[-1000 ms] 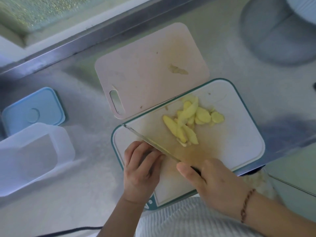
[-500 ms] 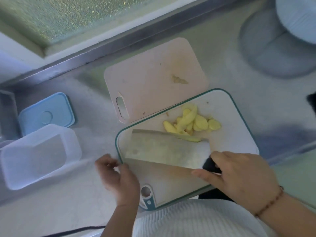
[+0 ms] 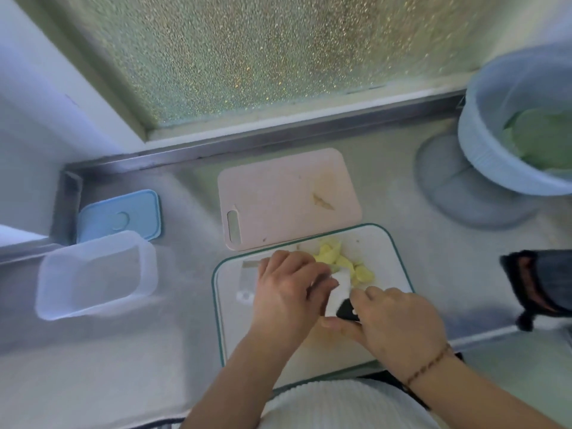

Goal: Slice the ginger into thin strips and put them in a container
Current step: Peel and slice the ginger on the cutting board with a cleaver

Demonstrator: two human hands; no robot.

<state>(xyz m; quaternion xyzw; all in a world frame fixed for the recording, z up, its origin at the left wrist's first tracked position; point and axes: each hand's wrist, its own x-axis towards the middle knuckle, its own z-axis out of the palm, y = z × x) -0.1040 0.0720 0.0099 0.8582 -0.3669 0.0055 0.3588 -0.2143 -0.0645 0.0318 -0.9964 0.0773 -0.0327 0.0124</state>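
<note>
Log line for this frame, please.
stage: gathering slices | right hand: grips cleaver | left hand: over blade | ginger: on white board | container: empty

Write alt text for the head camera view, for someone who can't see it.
Two hands work at a white cutting board: the right hand grips a cleaver, the left hand rests over its blade beside yellow ginger pieces. An empty clear container sits left.

Two cutting boards [image 3: 288,196] [image 3: 390,243], one knife [image 3: 335,297], one clear container [image 3: 93,274], one blue lid [image 3: 119,215], one basket [image 3: 483,144].
</note>
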